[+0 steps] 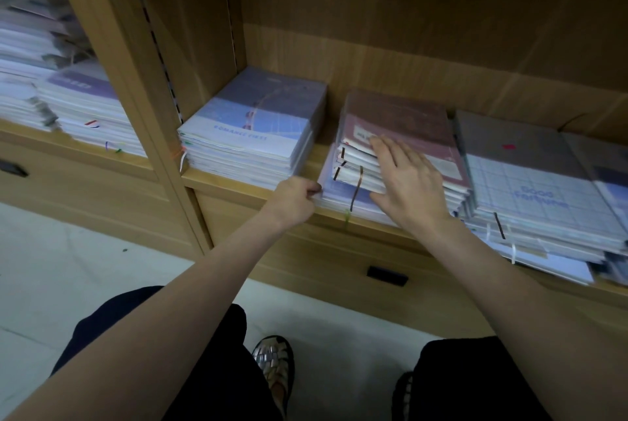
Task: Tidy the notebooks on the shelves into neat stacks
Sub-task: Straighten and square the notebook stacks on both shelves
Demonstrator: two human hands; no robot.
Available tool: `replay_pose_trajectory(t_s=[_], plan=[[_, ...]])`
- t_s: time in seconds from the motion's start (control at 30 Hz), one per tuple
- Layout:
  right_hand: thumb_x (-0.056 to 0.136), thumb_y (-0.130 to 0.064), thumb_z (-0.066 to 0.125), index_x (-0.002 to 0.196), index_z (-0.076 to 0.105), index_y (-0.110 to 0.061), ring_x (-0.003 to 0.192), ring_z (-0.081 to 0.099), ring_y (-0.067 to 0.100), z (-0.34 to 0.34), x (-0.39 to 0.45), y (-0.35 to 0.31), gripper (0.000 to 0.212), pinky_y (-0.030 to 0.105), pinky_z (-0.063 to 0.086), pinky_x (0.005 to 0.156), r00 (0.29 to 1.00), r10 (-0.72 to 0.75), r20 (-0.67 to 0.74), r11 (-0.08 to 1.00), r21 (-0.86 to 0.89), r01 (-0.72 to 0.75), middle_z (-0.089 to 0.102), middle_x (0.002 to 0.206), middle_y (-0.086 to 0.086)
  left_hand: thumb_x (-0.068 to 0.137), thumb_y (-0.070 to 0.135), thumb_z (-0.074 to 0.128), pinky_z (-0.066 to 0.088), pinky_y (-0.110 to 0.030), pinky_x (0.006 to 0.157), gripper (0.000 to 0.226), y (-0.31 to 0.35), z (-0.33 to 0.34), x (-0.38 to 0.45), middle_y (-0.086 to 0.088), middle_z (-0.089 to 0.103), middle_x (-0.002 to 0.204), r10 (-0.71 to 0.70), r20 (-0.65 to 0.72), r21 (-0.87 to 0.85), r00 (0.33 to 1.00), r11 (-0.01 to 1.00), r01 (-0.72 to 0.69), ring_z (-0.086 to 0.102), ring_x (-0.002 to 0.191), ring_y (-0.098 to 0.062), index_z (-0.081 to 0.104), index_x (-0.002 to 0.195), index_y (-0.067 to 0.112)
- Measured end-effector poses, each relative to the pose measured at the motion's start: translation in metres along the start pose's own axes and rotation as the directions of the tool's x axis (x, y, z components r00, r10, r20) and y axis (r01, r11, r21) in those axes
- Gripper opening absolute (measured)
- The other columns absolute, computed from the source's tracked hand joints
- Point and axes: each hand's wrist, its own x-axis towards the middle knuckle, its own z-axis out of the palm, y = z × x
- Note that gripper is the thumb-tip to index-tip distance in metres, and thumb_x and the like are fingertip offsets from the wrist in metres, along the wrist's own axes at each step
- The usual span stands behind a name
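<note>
A middle stack of notebooks (401, 121) with a maroon cover on top sits on the wooden shelf (251, 188); its lower books jut forward unevenly. My left hand (295, 198) pinches the front left corner of the lowest notebooks in that stack. My right hand (406, 179) lies flat with spread fingers on the stack's front edge and top cover. A neat blue-covered stack (258, 121) stands to the left. A grey and checked stack (530, 176) lies to the right, fanned out at the front.
Another shelf bay at the far left holds more notebook piles (81, 104). A wooden upright (149, 98) divides the bays. Drawers with black handles (387, 275) sit below the shelf. The pale floor and my sandalled feet (275, 363) are underneath.
</note>
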Motion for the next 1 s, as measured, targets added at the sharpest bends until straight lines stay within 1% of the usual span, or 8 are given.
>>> replay_pose_trajectory(t_s=[0.2,0.33,0.47,0.6,0.67,0.77,0.9,1.0], plan=[[0.046,-0.016,0.089,0.122,0.056,0.001,0.1,0.065,0.039,-0.011,-0.016,0.007,0.085,0.046,0.055,0.077,0.997,-0.08,-0.001,0.995,-0.053,0.08,0.063,0.117,0.021,0.09,-0.005,0.041,0.033,-0.024,0.102,0.048,-0.002,0.0,-0.006,-0.009,0.046,0.14,0.094,0.04,0.203,0.995,0.974,-0.1,0.043,0.128,-0.025,0.046,0.136,0.009],[0.046,-0.018,0.088,0.122,0.055,0.001,0.099,0.065,0.038,-0.023,-0.031,0.0,0.085,0.044,0.056,0.073,0.993,-0.119,0.026,0.991,-0.065,0.121,0.063,0.118,0.021,0.091,0.0,0.044,0.034,-0.023,0.099,0.044,-0.001,0.0,-0.008,-0.01,0.049,0.137,0.108,0.049,0.219,0.993,0.969,-0.116,0.045,0.126,-0.025,0.048,0.134,0.009],[0.043,-0.029,0.092,0.122,0.056,0.0,0.1,0.065,0.037,-0.029,-0.046,-0.014,0.091,0.043,0.056,0.072,0.986,-0.138,0.096,0.98,-0.13,0.15,0.063,0.118,0.02,0.087,0.007,0.057,0.048,-0.033,0.088,0.026,-0.001,0.014,-0.014,-0.014,0.065,0.111,-0.02,-0.075,-0.008,0.997,1.0,0.019,0.06,0.104,-0.028,0.061,0.112,0.008],[0.049,-0.03,0.089,0.127,0.04,-0.003,0.101,0.064,0.038,-0.033,-0.055,-0.016,0.096,0.042,0.056,0.075,0.98,-0.154,0.127,0.968,-0.18,0.176,0.061,0.121,0.021,0.078,0.003,0.069,0.052,-0.045,0.087,0.026,-0.005,0.027,-0.022,-0.016,0.06,0.105,-0.249,0.079,-0.408,0.965,0.875,0.26,0.061,0.1,-0.031,0.048,0.086,0.016],[0.051,-0.031,0.087,0.129,0.036,-0.006,0.1,0.064,0.04,-0.034,-0.058,-0.018,0.097,0.042,0.057,0.072,0.977,-0.149,0.149,0.953,-0.24,0.182,0.06,0.122,0.021,0.084,0.003,0.064,0.057,-0.038,0.079,0.017,-0.004,0.03,-0.024,-0.012,0.058,0.098,-0.284,0.151,-0.515,0.947,0.795,0.321,0.061,0.085,-0.023,0.051,0.088,0.013],[0.052,-0.032,0.085,0.131,0.034,-0.008,0.095,0.064,0.046,-0.03,-0.059,-0.024,0.098,0.046,0.056,0.067,0.967,-0.114,0.229,0.937,-0.299,0.181,0.059,0.121,0.026,0.089,0.002,0.057,0.055,-0.02,0.057,0.015,-0.003,0.032,-0.026,-0.007,0.057,0.091,-0.297,0.247,-0.599,0.922,0.701,0.386,0.058,0.07,-0.013,0.053,0.102,0.008],[0.053,-0.037,0.086,0.134,0.031,-0.01,0.096,0.064,0.043,-0.041,-0.041,-0.022,0.101,0.043,0.056,0.06,0.953,-0.047,0.299,0.96,-0.251,0.126,0.059,0.12,0.024,0.088,0.001,0.058,0.054,-0.02,0.055,0.037,-0.005,0.029,-0.02,-0.003,0.053,0.076,-0.321,0.246,-0.616,0.915,0.677,0.403,0.055,0.055,-0.01,0.049,0.124,0.002],[0.083,-0.042,0.062,0.146,0.013,-0.016,0.107,0.056,0.037,-0.062,-0.023,-0.006,0.085,0.037,0.042,0.067,0.966,-0.017,0.256,0.987,-0.151,0.057,0.042,0.137,0.013,0.089,0.007,0.059,0.053,-0.02,0.054,0.008,-0.004,0.028,-0.022,-0.003,0.051,0.073,-0.318,0.268,-0.587,0.91,0.695,0.415,0.054,0.043,-0.005,0.054,0.095,0.008]])
